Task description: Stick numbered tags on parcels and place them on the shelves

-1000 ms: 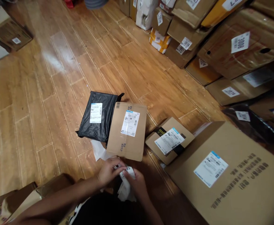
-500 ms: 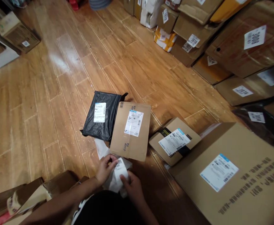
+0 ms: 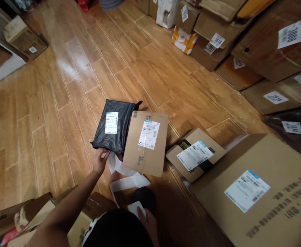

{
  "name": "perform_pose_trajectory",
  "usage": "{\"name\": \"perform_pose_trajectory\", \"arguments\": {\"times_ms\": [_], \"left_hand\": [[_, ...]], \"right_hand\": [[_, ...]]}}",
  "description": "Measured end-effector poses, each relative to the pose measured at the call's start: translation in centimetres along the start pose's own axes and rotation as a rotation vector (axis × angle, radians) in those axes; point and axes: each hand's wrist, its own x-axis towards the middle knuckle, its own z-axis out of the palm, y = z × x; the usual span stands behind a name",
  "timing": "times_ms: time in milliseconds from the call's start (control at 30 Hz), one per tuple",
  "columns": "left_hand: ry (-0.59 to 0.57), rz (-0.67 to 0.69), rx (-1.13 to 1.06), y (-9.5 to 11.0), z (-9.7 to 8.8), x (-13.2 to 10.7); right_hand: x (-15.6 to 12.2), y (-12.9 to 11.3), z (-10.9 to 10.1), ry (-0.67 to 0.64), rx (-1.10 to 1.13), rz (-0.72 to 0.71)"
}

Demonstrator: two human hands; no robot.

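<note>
One black parcel [image 3: 114, 138]: beside the brown carton [image 3: 145, 153] on the wooden floor [image 3: 86, 73].
Left hand [image 3: 100, 161]: fingers at the parcel's near edge; from here I can't tell whether they grip.
Right hand [image 3: 149, 220]: holding a white slip [image 3: 135, 207].

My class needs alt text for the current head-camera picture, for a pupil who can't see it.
A person's left hand is at the near edge of a black parcel on a wooden floor; the right hand holds a white item. Beside the parcel lies a cardboard box, with more labelled boxes to the right.
</note>
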Motion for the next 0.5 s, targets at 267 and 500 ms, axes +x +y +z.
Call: {"name": "perform_pose_trajectory", "arguments": {"times_ms": [267,500], "left_hand": [[0.231,-0.042,0.07,-2.4,2.7,-0.6],[0.31,0.097,0.241,-1.6,-0.7,3.1]], "right_hand": [[1.1,0.3,0.1,-0.055,0.016,-0.014],[1.1,0.5,0.5,-0.064,-0.036,-0.026]]}}
